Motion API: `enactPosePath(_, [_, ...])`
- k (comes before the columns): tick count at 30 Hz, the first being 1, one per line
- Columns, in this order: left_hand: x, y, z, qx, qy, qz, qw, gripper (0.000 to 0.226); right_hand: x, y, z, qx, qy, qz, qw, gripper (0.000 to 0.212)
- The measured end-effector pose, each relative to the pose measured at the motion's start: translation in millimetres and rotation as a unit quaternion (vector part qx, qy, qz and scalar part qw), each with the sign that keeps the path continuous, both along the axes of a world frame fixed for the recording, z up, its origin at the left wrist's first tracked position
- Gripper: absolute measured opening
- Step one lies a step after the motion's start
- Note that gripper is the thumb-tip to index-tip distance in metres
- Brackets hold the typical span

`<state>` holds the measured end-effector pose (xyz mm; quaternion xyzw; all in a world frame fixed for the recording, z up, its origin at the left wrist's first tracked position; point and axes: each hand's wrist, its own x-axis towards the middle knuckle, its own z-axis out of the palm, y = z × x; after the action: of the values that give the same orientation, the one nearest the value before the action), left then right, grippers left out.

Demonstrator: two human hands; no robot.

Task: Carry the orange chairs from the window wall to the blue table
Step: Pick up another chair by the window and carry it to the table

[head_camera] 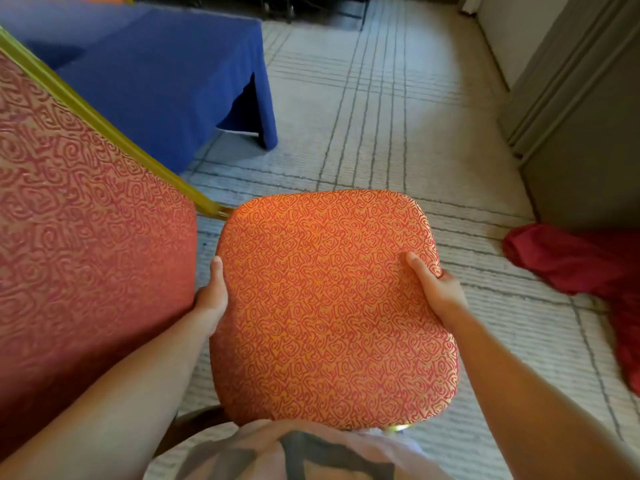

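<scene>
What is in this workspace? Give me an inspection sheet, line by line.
Surface: pale carpet with dark grid lines.
Job's things: orange cushion of a chair, held in the middle; orange panel with gold frame close at left, cannot tell whether it belongs to the same chair; blue table ahead on the left, its cloth hanging to the floor.
Clutter: red cloth lying on the carpet at right.
Hands: left hand and right hand grip opposite edges of the cushion, thumbs on top.
Cables: nothing seen.
Surroundings: grey wall at right.
</scene>
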<state>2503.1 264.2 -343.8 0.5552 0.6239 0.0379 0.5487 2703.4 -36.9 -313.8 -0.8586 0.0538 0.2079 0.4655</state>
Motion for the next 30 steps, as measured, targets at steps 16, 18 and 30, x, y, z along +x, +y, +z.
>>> enactPosePath(16, [89.3, 39.6, -4.0, 0.013, -0.037, 0.436, 0.899, 0.078, 235.5, 299.8, -6.1, -0.037, -0.025, 0.395, 0.918, 0.107])
enactPosePath(18, [82.9, 34.7, -11.4, 0.020, -0.018, 0.471, 0.882, 0.077, 230.4, 319.0, -14.5, -0.023, -0.002, 0.445, 0.895, 0.089])
enactPosePath(30, [19.7, 23.9, -27.5, -0.041, -0.004, 0.685, 0.727, 0.092, 126.3, 500.3, -18.4, -0.017, -0.012, 0.677, 0.736, 0.075])
